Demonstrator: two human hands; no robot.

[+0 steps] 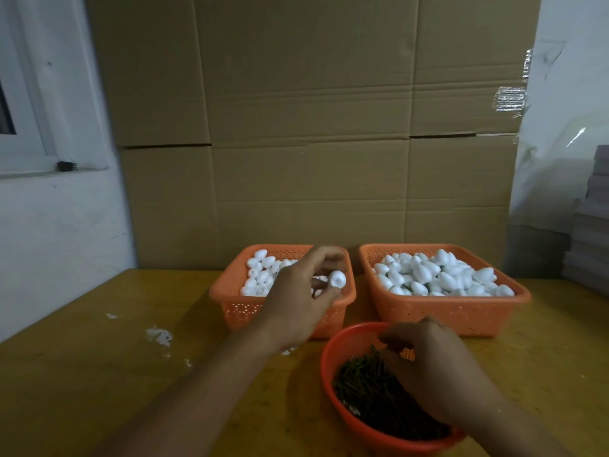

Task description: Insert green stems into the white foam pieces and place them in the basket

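Left hand point(298, 293) pinching one white foam piece point(337, 279) at its fingertips, above the left orange basket point(230, 305) of loose foam pieces. Right hand point(431, 364) with fingers curled into the round red bowl point(329, 364), pinching at the green stems point(369, 387) heaped inside; the exact stem held cannot be told. Right orange basket point(445, 316), just beside the left, piled with foam pieces. All three stand on a yellow wooden table point(99, 374) before a cardboard wall point(313, 127)

right hand point(435, 371) covers part of green stems point(372, 390); red bowl point(329, 354) near rim hidden by wrist; whether its fingers pinch one: unclear.
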